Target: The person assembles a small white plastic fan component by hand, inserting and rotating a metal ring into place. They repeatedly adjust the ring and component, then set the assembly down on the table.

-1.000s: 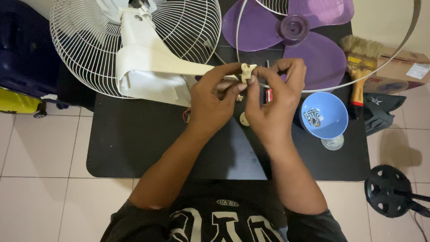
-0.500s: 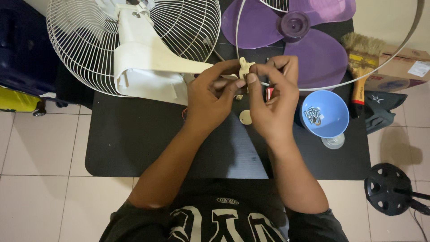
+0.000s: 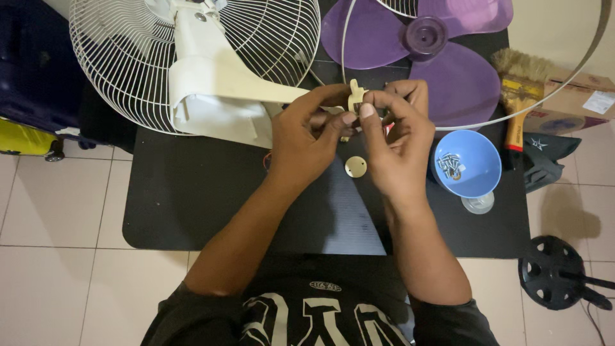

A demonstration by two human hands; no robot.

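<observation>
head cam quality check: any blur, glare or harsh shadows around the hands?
Head view: sharp, no motion blur on the left hand or right hand; the small cream part they pinch reads clearly. Soft shadow on the black mat beneath the forearms; no glare. Wide-angle bowing shows at the floor tiles.

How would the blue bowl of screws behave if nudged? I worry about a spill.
The blue bowl looks like thin plastic, so probably light and easy to slide on the black mat. It seems to rest on a small clear base, so it may tip. The few screws inside add little weight and would likely scatter.
</observation>
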